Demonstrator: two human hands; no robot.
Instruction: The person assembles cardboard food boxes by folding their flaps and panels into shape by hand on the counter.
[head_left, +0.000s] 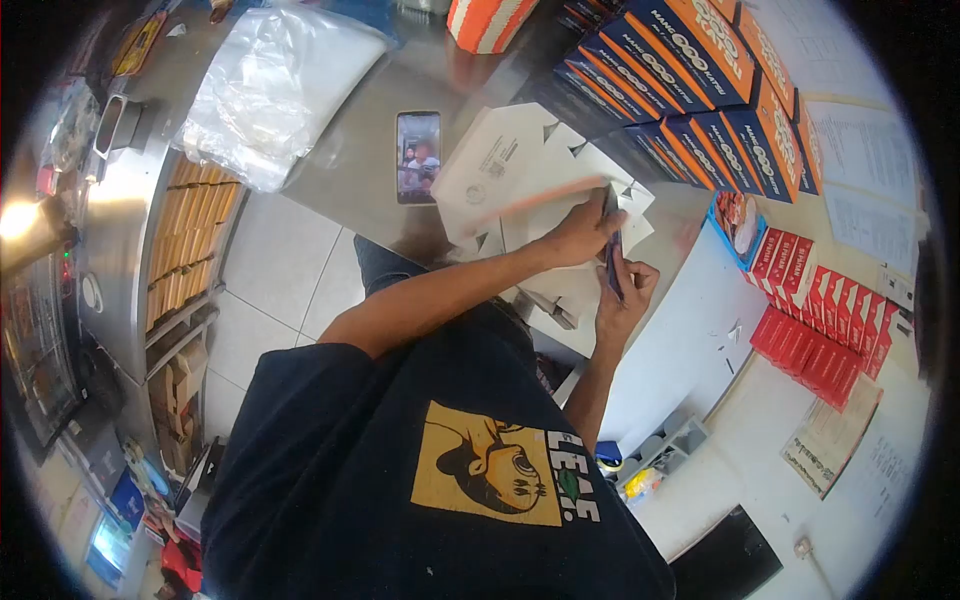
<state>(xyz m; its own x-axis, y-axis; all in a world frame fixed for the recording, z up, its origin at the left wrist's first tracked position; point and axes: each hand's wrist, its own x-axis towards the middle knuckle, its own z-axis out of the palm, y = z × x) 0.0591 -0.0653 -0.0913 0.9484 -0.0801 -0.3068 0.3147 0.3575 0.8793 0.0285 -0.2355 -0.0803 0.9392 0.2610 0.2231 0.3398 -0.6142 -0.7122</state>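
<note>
My left hand (585, 232) reaches in from the left over unfolded white cardboard sheets (490, 170) with printed marks and cut tabs. Its fingers are closed on a dark blue edge (613, 262) of a cardboard piece. Just below and to the right, my right hand (625, 290) pinches the same dark edge, with its fingers bent. The two hands are close together, and how the piece is folded between them is partly hidden. Left of the sheets lies a phone (418, 158) with a lit picture on its screen.
Stacked blue and orange boxes (690, 60) stand at upper right, with red boxes (815, 320) below them. A clear plastic bag (280, 85) lies at upper left. An orange-striped container (490, 22) sits at the top. Wooden-coloured stacks (190, 235) fill a shelf at left.
</note>
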